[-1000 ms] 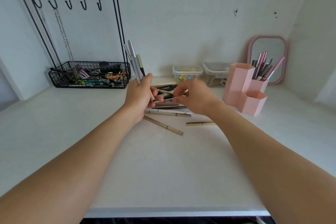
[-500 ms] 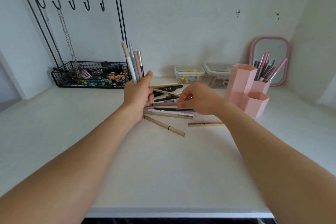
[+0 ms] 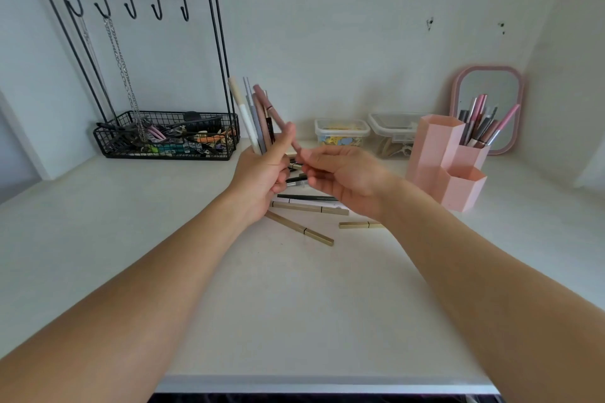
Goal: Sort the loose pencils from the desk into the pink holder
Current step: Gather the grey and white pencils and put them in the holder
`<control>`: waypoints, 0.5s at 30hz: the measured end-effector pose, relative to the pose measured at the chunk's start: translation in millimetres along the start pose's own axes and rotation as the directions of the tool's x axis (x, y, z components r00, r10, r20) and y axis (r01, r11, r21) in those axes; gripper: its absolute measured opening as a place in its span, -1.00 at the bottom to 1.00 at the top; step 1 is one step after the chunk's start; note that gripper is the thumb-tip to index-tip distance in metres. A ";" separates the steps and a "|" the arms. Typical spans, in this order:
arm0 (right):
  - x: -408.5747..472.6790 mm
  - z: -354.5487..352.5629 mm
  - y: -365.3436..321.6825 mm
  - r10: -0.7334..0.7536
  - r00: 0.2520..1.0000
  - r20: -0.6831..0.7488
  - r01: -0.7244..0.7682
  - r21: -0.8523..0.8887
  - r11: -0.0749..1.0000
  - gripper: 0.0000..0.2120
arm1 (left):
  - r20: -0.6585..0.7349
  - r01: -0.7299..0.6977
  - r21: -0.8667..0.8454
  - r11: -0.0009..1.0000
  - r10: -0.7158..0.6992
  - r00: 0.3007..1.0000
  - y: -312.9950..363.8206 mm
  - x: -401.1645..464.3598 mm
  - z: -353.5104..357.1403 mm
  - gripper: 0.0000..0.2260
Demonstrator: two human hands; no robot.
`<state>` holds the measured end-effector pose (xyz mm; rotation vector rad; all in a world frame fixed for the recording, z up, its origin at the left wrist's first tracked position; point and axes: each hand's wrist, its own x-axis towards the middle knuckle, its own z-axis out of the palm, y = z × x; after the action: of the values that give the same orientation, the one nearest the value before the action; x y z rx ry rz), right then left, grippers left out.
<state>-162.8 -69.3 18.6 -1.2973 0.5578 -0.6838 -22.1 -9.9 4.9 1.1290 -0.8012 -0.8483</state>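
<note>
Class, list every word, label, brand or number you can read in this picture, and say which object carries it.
None can be read.
The black pencil on the desk bears faint print: too small and blurred.
The pink pencil passing from the right hand to the left hand has a dark mark: not legible.

Pink holder (image 3: 438, 154), pink-framed mirror (image 3: 517, 108), black wire rack (image 3: 137, 52) — gold pencils (image 3: 299, 228) on the white worktop (image 3: 294, 304).
</note>
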 end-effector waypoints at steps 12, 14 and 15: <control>-1.1 4.0 8.8 -0.098 0.994 -0.051 0.073 -0.370 0.926 -0.80 | 0.020 -0.043 0.198 0.979 0.039 0.999 -8.3 3.3 0.4 -0.75; -1.0 4.6 8.5 -0.128 0.990 -0.067 0.084 -0.448 0.890 -0.80 | 0.020 -0.046 0.237 0.970 0.042 0.999 -7.9 3.4 -0.1 -0.73; -1.6 4.6 7.4 -0.140 0.988 -0.067 0.091 -0.484 0.870 -0.81 | 0.009 -0.047 0.251 0.967 0.046 0.999 -7.5 3.1 -0.1 -0.73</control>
<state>-159.5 -64.0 12.2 -1.7807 0.7697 -0.7397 -21.8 -14.1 -2.1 1.3263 -0.9540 -0.7232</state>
